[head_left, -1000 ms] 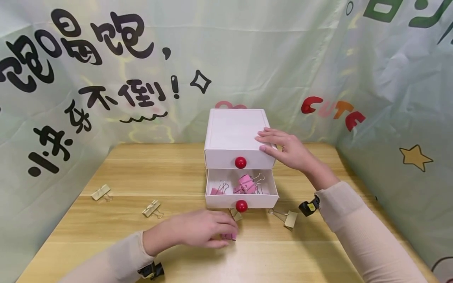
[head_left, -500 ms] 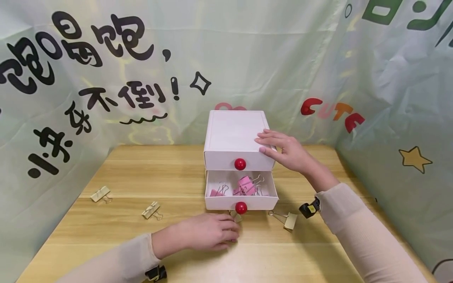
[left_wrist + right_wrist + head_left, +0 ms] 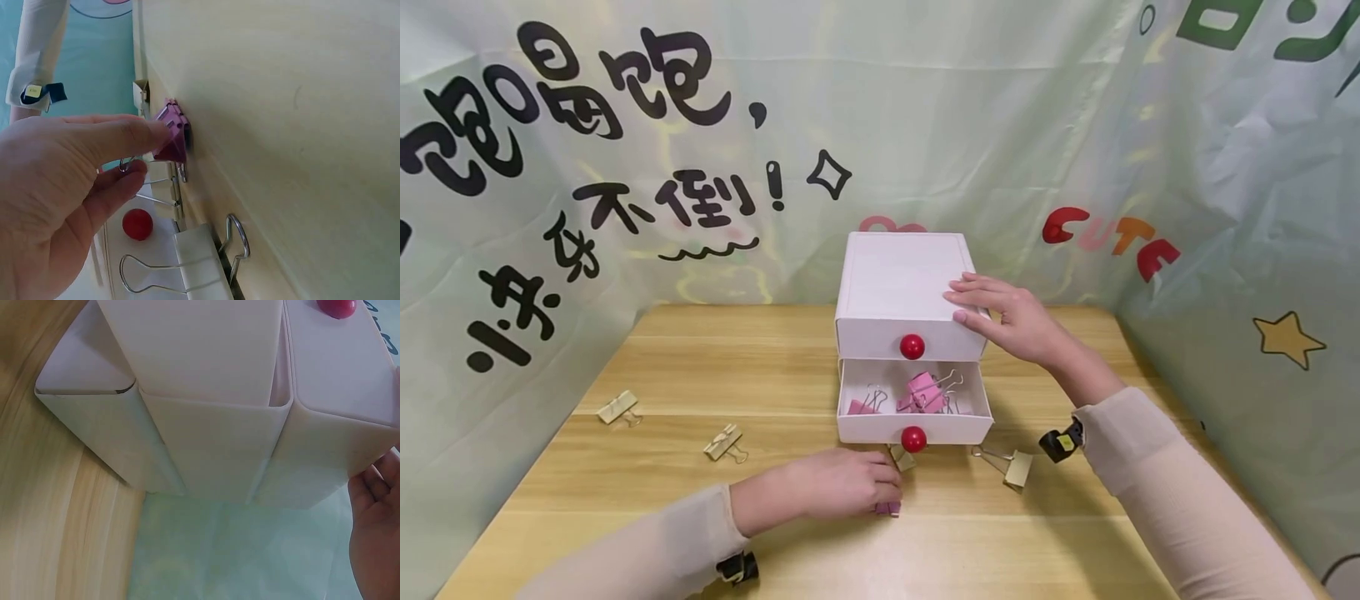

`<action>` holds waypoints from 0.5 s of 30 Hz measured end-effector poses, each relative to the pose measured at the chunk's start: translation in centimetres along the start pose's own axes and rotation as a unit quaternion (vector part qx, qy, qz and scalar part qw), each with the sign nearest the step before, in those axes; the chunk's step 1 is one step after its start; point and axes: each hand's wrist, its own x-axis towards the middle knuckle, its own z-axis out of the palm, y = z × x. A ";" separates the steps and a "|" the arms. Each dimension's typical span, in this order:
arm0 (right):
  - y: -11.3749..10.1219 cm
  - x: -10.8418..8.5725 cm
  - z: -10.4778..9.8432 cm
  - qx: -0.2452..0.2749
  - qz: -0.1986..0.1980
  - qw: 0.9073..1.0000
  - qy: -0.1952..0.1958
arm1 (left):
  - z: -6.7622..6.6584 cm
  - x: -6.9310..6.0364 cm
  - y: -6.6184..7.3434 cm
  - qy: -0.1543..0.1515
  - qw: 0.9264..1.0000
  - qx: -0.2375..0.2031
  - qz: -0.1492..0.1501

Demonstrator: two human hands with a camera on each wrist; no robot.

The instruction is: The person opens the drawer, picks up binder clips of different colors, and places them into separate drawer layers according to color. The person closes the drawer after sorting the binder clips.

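My left hand (image 3: 846,483) is low in front of the white drawer box (image 3: 898,279), its fingers pinching a pink binder clip (image 3: 889,508) at the table surface. In the left wrist view, thumb and finger meet at this clip (image 3: 172,134), and a wire handle shows between the fingers. My right hand (image 3: 1011,317) rests on the box's top right edge with its fingers extended; the right wrist view catches part of that hand (image 3: 375,519) against the box side. Pulled out below, the lower drawer (image 3: 872,430) contains several pink binder clips (image 3: 925,393).
Cream binder clips lie about the wooden table: one at the far left (image 3: 617,407), another left of centre (image 3: 724,442), one partly hidden under the drawer front (image 3: 902,457), one to its right (image 3: 1017,469). A red knob (image 3: 913,439) sticks out from the open drawer.
The left hand has shifted slightly right, and its fingers have closed in on the pink clip, which stays near the same spot. The right hand and the drawer have not visibly moved.
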 end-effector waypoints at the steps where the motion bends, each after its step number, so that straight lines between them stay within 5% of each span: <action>1: 0.0 0.0 0.0 0.000 0.000 1.000 0.000 | 0.1 0.1 -0.1 -0.005 1.000 -0.015 -0.001; 8: 0.0 0.0 0.0 0.000 0.004 1.000 -0.003 | 0.4 0.4 -0.4 -0.023 0.990 -0.141 -0.018; 15: -0.1 0.0 -0.1 -0.002 0.004 1.000 -0.007 | 0.0 0.4 -0.3 -0.028 0.980 -0.196 -0.022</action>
